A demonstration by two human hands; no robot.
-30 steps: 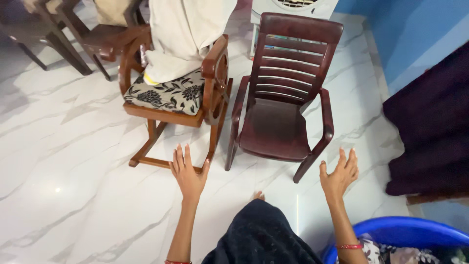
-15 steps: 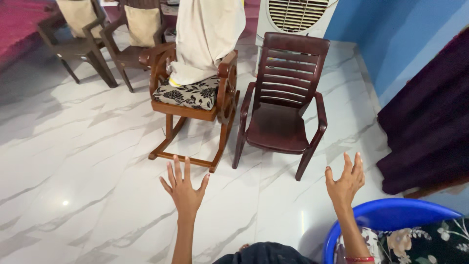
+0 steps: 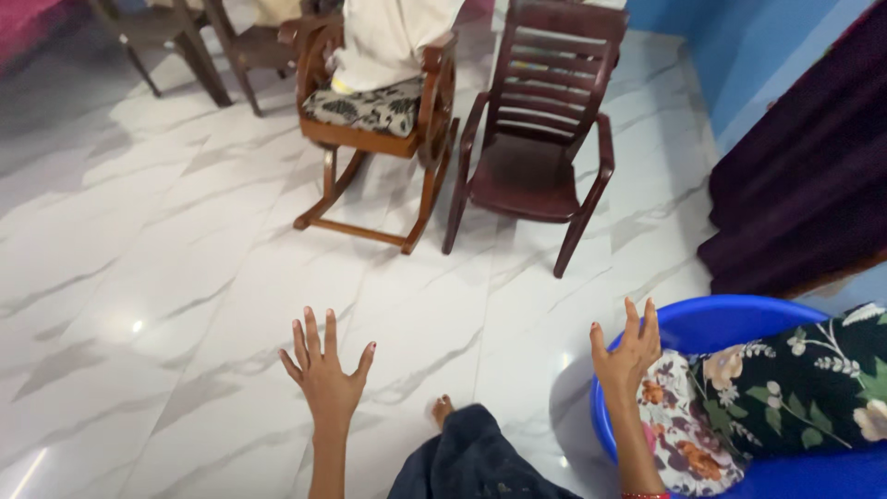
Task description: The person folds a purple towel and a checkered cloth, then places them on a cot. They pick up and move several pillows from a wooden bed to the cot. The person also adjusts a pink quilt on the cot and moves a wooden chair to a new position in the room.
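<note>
The round blue plastic tub [image 3: 711, 323] sits at the lower right of the white marble-patterned tile floor [image 3: 166, 277], and a heap of dark floral-printed cloth [image 3: 785, 388] (cream and rust flowers on a black-green ground) fills it and spills over its near rim. The right hand [image 3: 628, 356] hovers just beside the tub's left rim, fingers spread and raised, palm turned away, gripping nothing; whether it brushes the rim or the cloth I cannot tell, but it looks apart from both. The left hand [image 3: 325, 374] hangs over bare floor well to the left of the tub, fingers likewise splayed wide and holding nothing. Between the two arms a dark garment [image 3: 480, 457] drapes down at the bottom edge of the view, and a bare toe [image 3: 443, 407] peeks out on the tiles. As far as the work can be judged, the cloth lies in the tub untouched and neither hand has taken hold of anything yet, so everything to do with lifting or handling it appears left to do. Farther out, toward the top edge of the floor, stand a wooden rocking chair with a black-and-cream leaf-print cushion [image 3: 374, 106] and, just beside it on the right, a dark maroon plastic armchair with a slatted back [image 3: 531, 157]; a dark purple curtain [image 3: 804, 176] hangs along the blue wall [image 3: 730, 65].
</note>
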